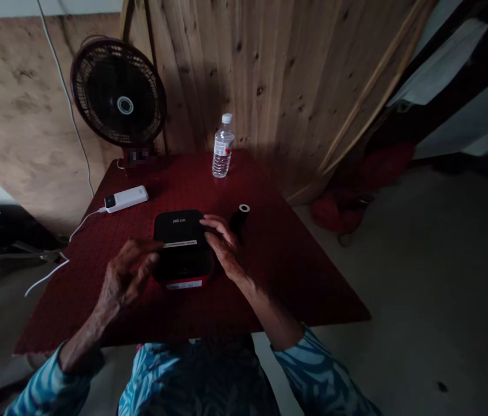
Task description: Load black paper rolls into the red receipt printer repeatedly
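Two hands reach over one red table [308, 294], and between them lies one box [187, 283], set back from the middle of the near edge. The box has one black lid [178, 221] with a white strip along its near side; in front of that strip, a dark part of the box shows. The right hand [223, 245] is at the lid's right edge, its fingers partly extended along it. The left hand [125, 276] has bent fingers, the fingertips by the lid's near left corner. I cannot tell whether either hand grips the lid.

One small dark cylinder [240, 216] with a white ring on its end is just beyond the right hand. One white power bank [127, 199], with a white cable [83, 219] at its end, lies by the left edge. One fan [125, 105] stands at the far left corner, and one clear bottle [221, 164] stands upright near the far edge.
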`<state>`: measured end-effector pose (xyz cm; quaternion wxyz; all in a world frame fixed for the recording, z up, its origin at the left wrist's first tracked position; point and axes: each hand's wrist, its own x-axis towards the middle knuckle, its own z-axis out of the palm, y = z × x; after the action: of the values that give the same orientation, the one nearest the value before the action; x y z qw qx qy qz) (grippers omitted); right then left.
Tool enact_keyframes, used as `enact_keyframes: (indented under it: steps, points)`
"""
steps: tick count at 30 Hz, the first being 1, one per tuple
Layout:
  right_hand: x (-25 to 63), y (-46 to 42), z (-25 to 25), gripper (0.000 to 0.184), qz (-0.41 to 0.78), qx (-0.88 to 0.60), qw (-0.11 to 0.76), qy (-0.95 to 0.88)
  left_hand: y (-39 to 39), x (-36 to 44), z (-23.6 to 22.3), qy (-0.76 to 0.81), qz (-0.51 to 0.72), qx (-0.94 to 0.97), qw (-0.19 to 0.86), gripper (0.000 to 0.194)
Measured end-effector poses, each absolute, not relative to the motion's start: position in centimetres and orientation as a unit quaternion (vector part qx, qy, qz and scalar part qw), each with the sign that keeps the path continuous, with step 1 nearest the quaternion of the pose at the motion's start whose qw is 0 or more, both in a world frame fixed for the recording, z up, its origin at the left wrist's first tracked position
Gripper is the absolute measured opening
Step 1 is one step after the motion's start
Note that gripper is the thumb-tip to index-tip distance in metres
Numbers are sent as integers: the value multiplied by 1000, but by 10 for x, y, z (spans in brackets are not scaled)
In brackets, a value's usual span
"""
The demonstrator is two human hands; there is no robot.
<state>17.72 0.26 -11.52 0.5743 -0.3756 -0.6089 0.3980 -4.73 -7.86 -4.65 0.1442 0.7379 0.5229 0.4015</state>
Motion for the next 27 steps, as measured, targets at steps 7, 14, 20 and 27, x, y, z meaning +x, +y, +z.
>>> enact_keyframes:
  steps: [7, 14, 20, 27]
  points:
    - [176, -3, -112, 25, 432, -373, 570, -591, -40, -47, -68, 557, 477, 531, 424, 64]
    - [173, -3, -115, 29, 382, -380, 575, -616, -45, -41, -81, 555, 496, 473, 471, 78]
    - [168, -8, -114, 30, 380, -375, 583, -612, -47, -39, -81, 543, 503, 475, 476, 76]
    - [163, -25, -123, 43, 428, -441, 562, -553, -55, -41, -86, 442, 524, 430, 587, 76]
